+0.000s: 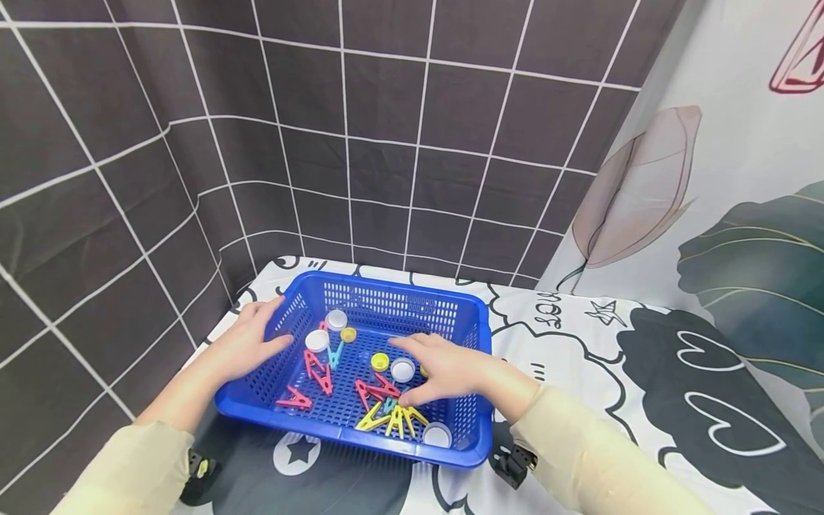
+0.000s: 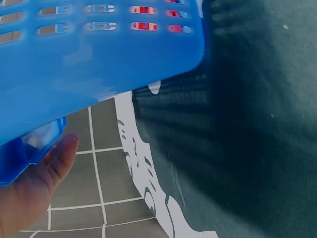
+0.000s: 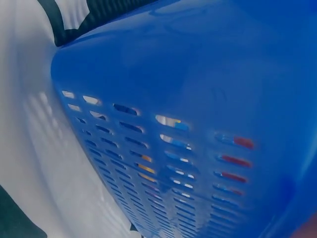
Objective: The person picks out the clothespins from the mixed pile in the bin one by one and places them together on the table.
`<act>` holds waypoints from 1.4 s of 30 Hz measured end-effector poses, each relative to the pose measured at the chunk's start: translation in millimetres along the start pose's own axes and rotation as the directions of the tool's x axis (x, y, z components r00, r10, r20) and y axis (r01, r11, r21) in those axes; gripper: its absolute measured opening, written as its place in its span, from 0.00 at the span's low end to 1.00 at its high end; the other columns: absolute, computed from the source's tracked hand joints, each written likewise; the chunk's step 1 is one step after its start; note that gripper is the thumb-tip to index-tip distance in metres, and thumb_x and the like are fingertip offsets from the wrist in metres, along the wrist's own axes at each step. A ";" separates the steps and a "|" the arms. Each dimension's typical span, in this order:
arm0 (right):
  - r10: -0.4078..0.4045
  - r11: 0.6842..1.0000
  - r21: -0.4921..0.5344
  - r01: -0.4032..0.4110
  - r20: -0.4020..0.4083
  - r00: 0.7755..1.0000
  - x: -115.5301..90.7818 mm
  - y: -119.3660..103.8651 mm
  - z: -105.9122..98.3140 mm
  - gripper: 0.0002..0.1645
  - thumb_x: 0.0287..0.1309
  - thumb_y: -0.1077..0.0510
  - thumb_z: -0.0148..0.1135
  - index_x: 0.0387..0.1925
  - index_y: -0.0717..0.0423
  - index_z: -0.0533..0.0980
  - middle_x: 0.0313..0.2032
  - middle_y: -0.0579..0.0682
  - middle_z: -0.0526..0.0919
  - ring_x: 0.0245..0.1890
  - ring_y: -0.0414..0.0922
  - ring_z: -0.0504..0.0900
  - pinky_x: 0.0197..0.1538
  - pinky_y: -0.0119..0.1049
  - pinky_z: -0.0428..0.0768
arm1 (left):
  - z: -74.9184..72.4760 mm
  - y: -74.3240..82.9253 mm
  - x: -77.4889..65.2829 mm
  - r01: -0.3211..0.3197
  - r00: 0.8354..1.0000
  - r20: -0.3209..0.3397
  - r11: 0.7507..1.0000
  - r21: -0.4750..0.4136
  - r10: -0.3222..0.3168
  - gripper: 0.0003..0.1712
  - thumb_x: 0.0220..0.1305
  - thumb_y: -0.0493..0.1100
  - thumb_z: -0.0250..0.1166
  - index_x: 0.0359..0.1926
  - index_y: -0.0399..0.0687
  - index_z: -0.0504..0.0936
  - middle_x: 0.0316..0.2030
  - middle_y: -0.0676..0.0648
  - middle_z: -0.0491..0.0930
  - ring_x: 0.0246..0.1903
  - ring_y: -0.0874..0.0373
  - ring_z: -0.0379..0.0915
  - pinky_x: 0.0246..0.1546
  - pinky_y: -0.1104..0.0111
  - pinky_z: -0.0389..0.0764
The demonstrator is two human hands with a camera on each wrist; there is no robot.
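Your left hand [image 1: 247,343] is spread at the left rim of the basket [image 1: 290,423]; your right hand [image 1: 444,368], also spread, hangs over pegs [image 1: 397,418] and caps [image 1: 316,340] inside. Pegs look light, stiff, springy: pinch across the handles. Take the caps, probably slippery, by their edges.

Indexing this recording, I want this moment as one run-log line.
left hand: at left rim of blue rectangular plastic basket | right hand: above basket interior | contents: red, yellow, teal plastic clothespins, round white/yellow caps
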State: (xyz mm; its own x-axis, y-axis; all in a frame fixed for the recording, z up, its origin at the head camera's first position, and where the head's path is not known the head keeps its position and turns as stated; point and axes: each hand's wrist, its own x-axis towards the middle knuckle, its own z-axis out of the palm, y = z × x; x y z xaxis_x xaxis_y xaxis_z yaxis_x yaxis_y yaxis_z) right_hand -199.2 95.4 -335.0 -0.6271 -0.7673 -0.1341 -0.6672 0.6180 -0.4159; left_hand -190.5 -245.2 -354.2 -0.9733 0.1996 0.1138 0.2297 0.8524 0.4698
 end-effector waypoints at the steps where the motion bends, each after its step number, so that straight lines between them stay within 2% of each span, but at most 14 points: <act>1: -0.002 1.000 -0.005 0.002 0.001 1.000 0.9 -0.4 0.3 0.51 0.51 0.37 0.65 0.70 0.51 0.55 0.66 0.54 0.62 0.65 0.51 0.60 0.64 0.49 0.62 | 0.1 0.2 -0.4 0.003 1.000 0.001 1.000 0.001 -0.003 0.41 0.63 0.48 0.60 0.69 0.33 0.52 0.59 0.25 0.57 0.56 0.28 0.60 0.52 0.37 0.63; 10: 0.025 0.999 -0.048 -0.023 0.037 0.999 9.2 -4.9 1.7 0.51 0.50 0.35 0.64 0.70 0.49 0.55 0.66 0.54 0.62 0.65 0.52 0.60 0.62 0.54 0.63 | 0.4 -2.7 0.8 0.007 1.000 -0.026 0.998 -0.060 -0.008 0.40 0.64 0.46 0.59 0.68 0.31 0.53 0.60 0.25 0.56 0.59 0.29 0.56 0.55 0.38 0.59; 14: 0.014 0.999 -0.043 -0.012 0.047 0.999 11.2 -7.1 -1.0 0.52 0.50 0.36 0.65 0.70 0.50 0.55 0.66 0.54 0.62 0.65 0.52 0.60 0.62 0.52 0.63 | -0.7 -5.0 1.8 0.001 0.999 -0.054 0.996 -0.095 -0.006 0.38 0.64 0.44 0.59 0.67 0.30 0.54 0.60 0.25 0.60 0.60 0.29 0.55 0.56 0.38 0.58; 20: 0.017 0.999 -0.041 -0.015 0.052 0.998 12.8 -11.3 -9.9 0.53 0.50 0.36 0.65 0.71 0.50 0.53 0.66 0.54 0.62 0.65 0.52 0.60 0.62 0.51 0.64 | -2.7 -6.4 4.9 -0.013 0.997 -0.078 0.993 -0.117 0.004 0.36 0.63 0.42 0.59 0.66 0.29 0.56 0.55 0.24 0.65 0.55 0.29 0.61 0.53 0.39 0.62; 26: 0.037 0.998 -0.057 -0.033 0.078 0.996 13.7 -18.1 -21.5 0.53 0.51 0.35 0.64 0.71 0.49 0.52 0.67 0.53 0.60 0.66 0.51 0.58 0.63 0.50 0.63 | -4.2 -7.9 5.7 0.025 0.998 -0.059 0.989 -0.149 -0.034 0.35 0.64 0.41 0.58 0.66 0.29 0.55 0.55 0.24 0.66 0.48 0.29 0.69 0.49 0.41 0.69; 32: 0.045 0.997 -0.060 -0.042 0.063 0.997 15.9 -25.5 -32.5 0.53 0.50 0.34 0.64 0.71 0.48 0.53 0.67 0.52 0.60 0.67 0.50 0.57 0.64 0.49 0.61 | -3.8 -8.5 6.9 0.050 0.997 -0.053 0.988 -0.148 -0.058 0.33 0.65 0.43 0.58 0.64 0.29 0.59 0.54 0.25 0.67 0.46 0.32 0.72 0.47 0.44 0.71; 39: 0.063 0.996 -0.069 -0.057 0.085 0.994 22.5 -29.6 -32.3 0.55 0.49 0.33 0.64 0.72 0.47 0.51 0.68 0.51 0.59 0.68 0.51 0.56 0.64 0.51 0.60 | -4.4 -10.7 7.9 0.081 0.995 -0.037 0.984 -0.158 -0.088 0.31 0.66 0.44 0.56 0.62 0.27 0.62 0.54 0.27 0.69 0.43 0.38 0.76 0.44 0.48 0.74; 42: 0.075 0.995 -0.076 -0.068 0.090 0.993 24.1 -30.3 -33.0 0.54 0.49 0.33 0.63 0.72 0.46 0.51 0.68 0.51 0.58 0.68 0.51 0.55 0.64 0.51 0.60 | -5.5 -9.8 8.7 0.089 0.994 -0.043 0.979 -0.182 -0.099 0.31 0.65 0.44 0.56 0.62 0.26 0.63 0.53 0.27 0.69 0.43 0.37 0.76 0.46 0.48 0.73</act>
State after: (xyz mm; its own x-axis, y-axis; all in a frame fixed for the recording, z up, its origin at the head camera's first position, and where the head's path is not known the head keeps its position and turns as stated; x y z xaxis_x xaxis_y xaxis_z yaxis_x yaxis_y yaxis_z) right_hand -207.3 63.8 -296.0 -0.6363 -0.7314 -0.2454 -0.6517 0.6798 -0.3364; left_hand -201.2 -254.5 -353.0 -0.9901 0.0933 0.1047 0.1386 0.7648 0.6292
